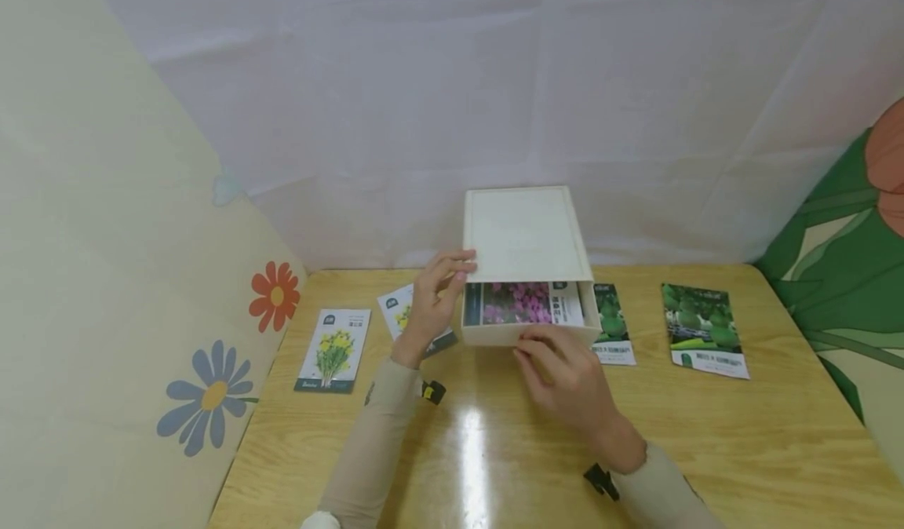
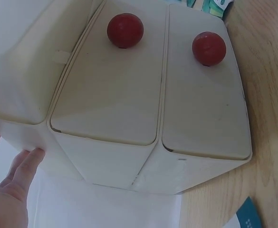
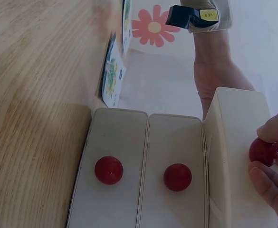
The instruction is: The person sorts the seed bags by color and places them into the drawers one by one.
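A white drawer cabinet stands on the table with its top drawer pulled partly out. Inside the drawer lies a seed packet with pink flowers. My right hand pinches the red knob of this drawer between thumb and fingers. On the cabinet's left side, near the top front edge, rests my left hand, its fingers extended against the wall. Below, two more drawers are closed, each with a red knob, one in the middle and one at the bottom.
Left of the cabinet lie two packets with yellow flowers, an outer one and one partly behind my left hand. To the right are two green-fruit packets, one beside the cabinet and one farther out. A white cloth hangs behind the table.
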